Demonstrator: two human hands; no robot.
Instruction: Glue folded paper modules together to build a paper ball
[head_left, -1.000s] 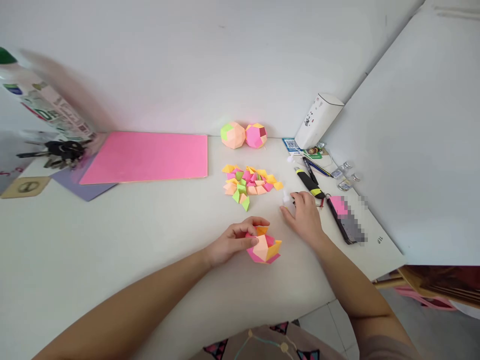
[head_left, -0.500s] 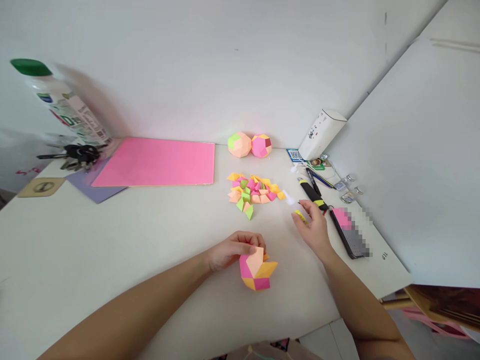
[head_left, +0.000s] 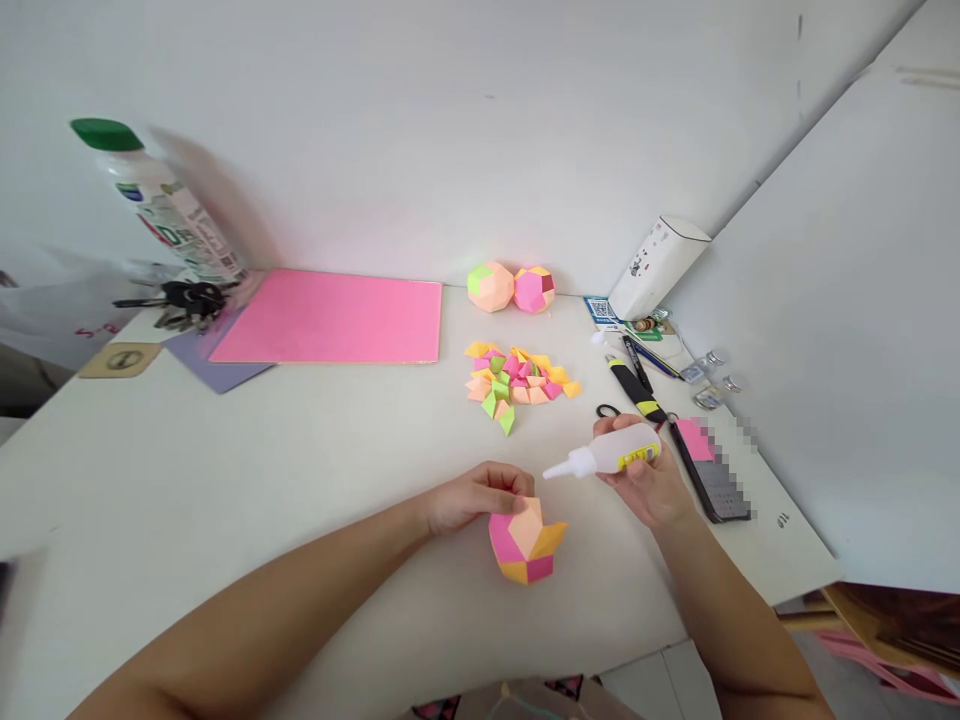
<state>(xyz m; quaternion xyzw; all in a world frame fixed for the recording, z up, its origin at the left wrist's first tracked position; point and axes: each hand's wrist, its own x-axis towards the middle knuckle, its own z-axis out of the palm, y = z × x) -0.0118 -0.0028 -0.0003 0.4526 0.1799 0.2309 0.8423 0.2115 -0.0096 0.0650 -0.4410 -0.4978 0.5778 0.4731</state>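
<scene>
My left hand [head_left: 480, 497] is closed on a partly built folded-paper ball [head_left: 517, 545] in pink, peach and orange, with an orange point sticking out on its right. In my right hand [head_left: 649, 485] lies a white glue bottle [head_left: 615, 452] with a yellow label. Its long nozzle points left, above and apart from the paper ball. Beyond the hands, a loose pile of small folded paper pieces [head_left: 517, 378] in orange, pink, green and peach rests on the table. Two paper balls, one peach and green [head_left: 491, 288] and one mostly pink [head_left: 534, 290], sit against the wall.
A pink sheet [head_left: 337, 318] lies at the back left, beside keys [head_left: 187, 303] and a green-capped bottle [head_left: 169, 210]. To the right are a utility knife [head_left: 634, 387], a phone [head_left: 709, 475], small glass bottles [head_left: 712, 380] and a white cylinder [head_left: 658, 268].
My right hand has lifted the glue bottle off the table and turned its nozzle leftward. My left hand still holds the paper ball. The whole view has shifted slightly.
</scene>
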